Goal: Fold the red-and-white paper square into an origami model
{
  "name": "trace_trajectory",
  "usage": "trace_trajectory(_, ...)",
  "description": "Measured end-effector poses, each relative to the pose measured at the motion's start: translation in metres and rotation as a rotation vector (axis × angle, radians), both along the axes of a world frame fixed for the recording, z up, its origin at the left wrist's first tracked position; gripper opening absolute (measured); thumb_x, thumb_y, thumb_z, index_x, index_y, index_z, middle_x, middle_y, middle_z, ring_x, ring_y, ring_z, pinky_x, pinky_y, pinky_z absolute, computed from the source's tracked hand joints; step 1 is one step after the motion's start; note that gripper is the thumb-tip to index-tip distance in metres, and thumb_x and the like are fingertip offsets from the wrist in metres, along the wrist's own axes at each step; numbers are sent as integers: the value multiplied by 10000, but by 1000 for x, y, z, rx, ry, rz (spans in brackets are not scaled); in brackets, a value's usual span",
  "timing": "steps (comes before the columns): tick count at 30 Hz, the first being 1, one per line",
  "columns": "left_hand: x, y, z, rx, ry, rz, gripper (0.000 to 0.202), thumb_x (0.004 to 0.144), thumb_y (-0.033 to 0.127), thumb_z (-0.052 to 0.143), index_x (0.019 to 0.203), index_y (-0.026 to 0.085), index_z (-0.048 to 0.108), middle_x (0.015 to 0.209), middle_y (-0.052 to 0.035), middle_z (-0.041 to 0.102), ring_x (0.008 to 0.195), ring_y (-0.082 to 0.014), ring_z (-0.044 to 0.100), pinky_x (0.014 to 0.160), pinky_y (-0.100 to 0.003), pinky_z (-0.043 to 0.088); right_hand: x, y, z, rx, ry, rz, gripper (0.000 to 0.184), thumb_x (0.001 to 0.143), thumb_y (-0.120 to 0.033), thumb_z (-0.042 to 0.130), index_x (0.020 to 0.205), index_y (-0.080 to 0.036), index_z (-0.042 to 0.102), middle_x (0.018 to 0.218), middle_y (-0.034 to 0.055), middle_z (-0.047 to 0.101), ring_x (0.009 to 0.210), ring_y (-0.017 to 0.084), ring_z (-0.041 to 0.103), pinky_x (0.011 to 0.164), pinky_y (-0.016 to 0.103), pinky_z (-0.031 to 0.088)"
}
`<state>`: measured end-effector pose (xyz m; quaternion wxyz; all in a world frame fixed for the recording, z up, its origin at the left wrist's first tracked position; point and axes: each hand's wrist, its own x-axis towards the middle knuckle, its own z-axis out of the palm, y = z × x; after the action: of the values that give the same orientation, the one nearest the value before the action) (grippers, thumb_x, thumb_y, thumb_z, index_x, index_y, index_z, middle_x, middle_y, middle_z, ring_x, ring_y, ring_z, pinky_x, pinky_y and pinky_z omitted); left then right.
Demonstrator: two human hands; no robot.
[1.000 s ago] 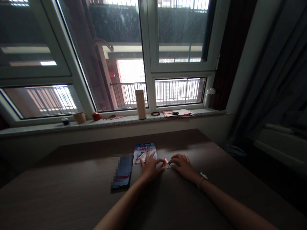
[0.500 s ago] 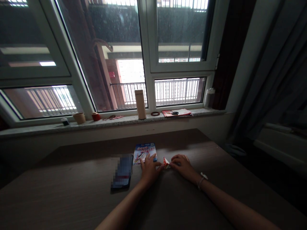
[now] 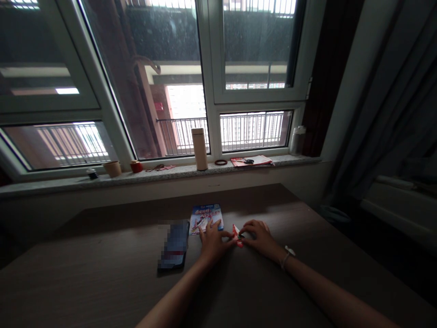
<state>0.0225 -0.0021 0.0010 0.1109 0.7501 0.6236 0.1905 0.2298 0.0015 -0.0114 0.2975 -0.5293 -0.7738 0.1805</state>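
Between my hands, just above or on the dark wooden table (image 3: 112,241), is a small piece of folded paper (image 3: 236,231) in red and white, with a dark patch near its right side. My left hand (image 3: 214,242) pinches its left edge between thumb and forefinger, the other fingers reaching over the lower right of a blue printed booklet (image 3: 205,212). From the right, my right hand (image 3: 259,236) grips the paper with fingertips and thumb; a pale bracelet circles that wrist. Fingertips hide part of the paper. A dark phone (image 3: 174,246), partly pixelated, lies left of my left hand.
Behind the table, a stone windowsill (image 3: 177,174) carries a beige flask (image 3: 200,149), a paper cup (image 3: 113,169), a red spool-like item (image 3: 136,166), a dark bracelet (image 3: 221,162), scissors (image 3: 248,161) on red papers (image 3: 262,160) and a whitish bottle (image 3: 298,140).
The paper has turned or opened between my fingers: a pink-red part now shows lower down and a dark patch on its right. My right fingers have shifted slightly; my left hand stays nearly in place.
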Motion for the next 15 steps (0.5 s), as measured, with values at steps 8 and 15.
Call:
trace_trajectory(8,-1,-2,-4,42,-10,-33,223,790,509,702,982,410,757,1465,-16,475,1428,-362,260,1126,-681,-11,0,-3,3,15,-15,46,197,854,-420,625,998,-350,739,1214,12,616,1211,250,471,1111,455,249)
trace_trajectory(15,-1,-2,-5,95,-65,-11,211,818,415,703,1020,373,749,1422,-32,516,1401,-328,307,1153,-629,42,0,-7,8,31,9,191,205,915,-291,531,998,-298,719,1334,-18,607,1354,225,375,1172,446,211)
